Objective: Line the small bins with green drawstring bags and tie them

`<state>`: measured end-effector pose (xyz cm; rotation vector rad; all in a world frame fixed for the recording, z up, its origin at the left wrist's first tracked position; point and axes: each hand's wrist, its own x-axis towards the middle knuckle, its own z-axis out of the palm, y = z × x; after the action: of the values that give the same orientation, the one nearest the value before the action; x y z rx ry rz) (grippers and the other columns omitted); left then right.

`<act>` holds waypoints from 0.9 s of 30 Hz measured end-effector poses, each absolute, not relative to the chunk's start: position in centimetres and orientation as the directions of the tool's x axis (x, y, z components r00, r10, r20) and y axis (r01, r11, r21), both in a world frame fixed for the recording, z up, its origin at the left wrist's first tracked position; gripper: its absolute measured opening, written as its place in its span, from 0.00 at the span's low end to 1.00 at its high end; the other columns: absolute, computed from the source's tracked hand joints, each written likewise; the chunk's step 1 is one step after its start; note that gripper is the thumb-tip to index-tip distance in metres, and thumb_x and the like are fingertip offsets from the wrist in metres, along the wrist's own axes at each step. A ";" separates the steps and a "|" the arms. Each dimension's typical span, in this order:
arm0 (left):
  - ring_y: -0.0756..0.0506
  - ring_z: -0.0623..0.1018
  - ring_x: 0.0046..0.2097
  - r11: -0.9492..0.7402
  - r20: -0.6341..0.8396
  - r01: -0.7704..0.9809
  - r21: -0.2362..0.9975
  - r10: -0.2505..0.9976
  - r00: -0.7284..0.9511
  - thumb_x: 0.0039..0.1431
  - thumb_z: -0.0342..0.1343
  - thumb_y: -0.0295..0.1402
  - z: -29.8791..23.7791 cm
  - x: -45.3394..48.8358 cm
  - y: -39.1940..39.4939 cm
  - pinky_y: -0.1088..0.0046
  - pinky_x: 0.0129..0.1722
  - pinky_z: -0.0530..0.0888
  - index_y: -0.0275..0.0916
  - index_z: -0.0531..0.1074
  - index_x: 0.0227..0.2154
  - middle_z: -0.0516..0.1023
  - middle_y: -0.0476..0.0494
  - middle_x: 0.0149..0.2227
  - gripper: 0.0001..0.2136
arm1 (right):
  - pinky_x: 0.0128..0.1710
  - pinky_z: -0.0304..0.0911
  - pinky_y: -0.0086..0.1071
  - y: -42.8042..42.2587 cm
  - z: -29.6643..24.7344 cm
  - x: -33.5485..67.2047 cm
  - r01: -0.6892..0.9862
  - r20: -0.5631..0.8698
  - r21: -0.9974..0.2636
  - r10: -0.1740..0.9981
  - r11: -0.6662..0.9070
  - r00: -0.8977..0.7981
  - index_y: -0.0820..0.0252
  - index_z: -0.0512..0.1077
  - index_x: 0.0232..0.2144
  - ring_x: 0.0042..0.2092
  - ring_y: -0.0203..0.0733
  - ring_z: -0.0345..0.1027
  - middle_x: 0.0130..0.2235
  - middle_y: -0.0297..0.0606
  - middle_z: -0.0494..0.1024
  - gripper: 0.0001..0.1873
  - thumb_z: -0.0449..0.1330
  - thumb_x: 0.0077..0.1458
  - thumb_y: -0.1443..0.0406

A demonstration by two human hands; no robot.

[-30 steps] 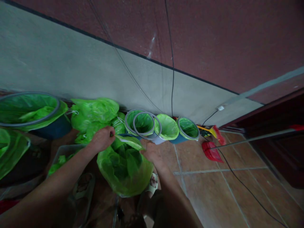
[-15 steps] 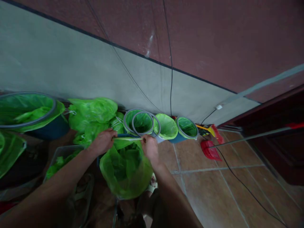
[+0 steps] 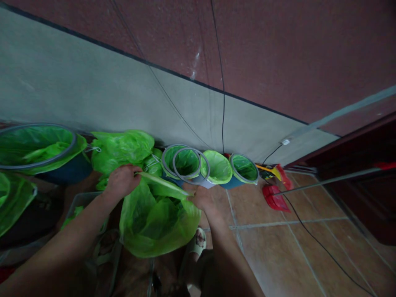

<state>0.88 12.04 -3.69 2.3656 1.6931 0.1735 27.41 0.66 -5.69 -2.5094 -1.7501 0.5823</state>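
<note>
A bright green plastic bag (image 3: 157, 220) hangs in front of me, stretched by its top edge between both hands. My left hand (image 3: 121, 181) is closed on the bag's upper left edge. My right hand (image 3: 201, 198) is closed on the upper right edge. Just behind the bag stand small blue bins lined with green bags (image 3: 185, 163), two of them with grey hoop rims.
More lined bins (image 3: 244, 167) stand along the grey wall. A large lined bin (image 3: 37, 144) is at the left, a heap of green bags (image 3: 122, 148) beside it. A red dustpan (image 3: 275, 198) and black cables (image 3: 315, 243) lie on the tiled floor at right.
My hands have pulled apart, the left up and to the left, the right slightly down, so the bag's top edge is stretched wider and slanted.
</note>
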 end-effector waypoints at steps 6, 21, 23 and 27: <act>0.45 0.79 0.38 -0.388 0.002 0.811 0.438 0.903 0.431 0.58 0.48 0.34 -4.5 3.7 10.5 0.71 0.41 0.72 0.39 0.78 0.40 0.81 0.43 0.40 0.14 | 0.51 0.64 0.34 1.2 -5.2 23.4 0.924 -0.213 -0.358 0.975 -0.133 0.058 0.58 0.70 0.58 0.52 0.46 0.72 0.52 0.45 0.78 0.28 0.64 0.56 0.59; 0.40 0.79 0.43 -0.205 -0.092 0.935 0.291 0.966 0.240 0.53 0.48 0.26 -2.8 -0.1 12.9 0.67 0.41 0.71 0.37 0.77 0.40 0.81 0.38 0.43 0.15 | 0.45 0.66 0.34 0.7 -3.7 28.1 0.865 -0.200 -0.132 0.868 -0.483 0.454 0.59 0.79 0.45 0.47 0.47 0.76 0.43 0.46 0.82 0.16 0.52 0.64 0.66; 0.39 0.79 0.44 -0.172 -0.127 0.937 0.303 0.968 0.219 0.54 0.49 0.27 -2.6 -0.1 13.1 0.67 0.42 0.71 0.37 0.77 0.43 0.81 0.38 0.44 0.16 | 0.48 0.66 0.35 0.6 -4.1 27.5 0.873 -0.219 -0.142 0.875 -0.467 0.433 0.58 0.74 0.53 0.50 0.48 0.74 0.47 0.46 0.81 0.19 0.58 0.60 0.65; 0.39 0.79 0.43 -0.252 -0.104 0.898 0.360 0.946 0.307 0.54 0.50 0.30 -2.9 1.3 12.3 0.67 0.43 0.72 0.37 0.78 0.43 0.81 0.39 0.44 0.16 | 0.57 0.62 0.40 0.8 -4.7 25.0 0.921 -0.134 -0.240 0.950 -0.306 0.280 0.59 0.58 0.66 0.61 0.52 0.63 0.60 0.49 0.70 0.43 0.68 0.51 0.61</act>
<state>1.29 12.32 -2.93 2.2293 1.6534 0.1890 24.95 0.80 -4.71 -2.4192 -1.7774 0.3836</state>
